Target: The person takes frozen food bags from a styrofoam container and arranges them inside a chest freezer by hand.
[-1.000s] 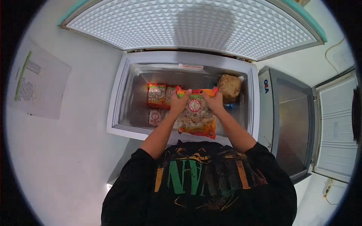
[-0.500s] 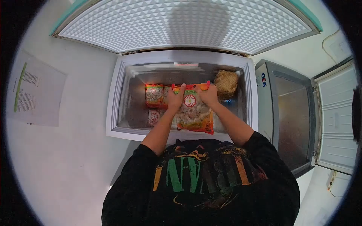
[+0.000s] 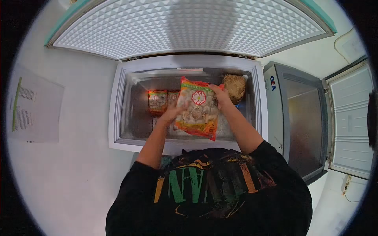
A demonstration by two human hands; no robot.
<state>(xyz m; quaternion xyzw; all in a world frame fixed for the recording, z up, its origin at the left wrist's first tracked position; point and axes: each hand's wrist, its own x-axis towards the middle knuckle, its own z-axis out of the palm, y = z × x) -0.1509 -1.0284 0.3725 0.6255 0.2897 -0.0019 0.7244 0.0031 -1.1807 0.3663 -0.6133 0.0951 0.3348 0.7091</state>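
Note:
A bag of meatballs (image 3: 198, 112), red, orange and green with a clear middle, is held up over the open chest freezer (image 3: 113, 114), tilted slightly. My right hand (image 3: 221, 96) grips it at the upper right corner. My left hand (image 3: 172, 113) is at the bag's left edge, its fingers smeared by motion, so I cannot tell whether they grip. Inside the freezer to the left lie similar packs of meatballs (image 3: 157, 103), partly covered by my left hand and the bag. A woven, straw-coloured bundle (image 3: 234, 89) sits at the freezer's right end.
The raised freezer lid (image 3: 130, 29) stands behind the opening. At right is a grey GEA-marked appliance (image 3: 279, 118) with a white door (image 3: 351, 122) swung open. A printed sheet in a clear sleeve (image 3: 37, 106) is on the white surface at left.
My left hand has moved from the bag's top left corner down to its left edge. The bag now leans, its top corner free on the left. My right hand still holds the other corner.

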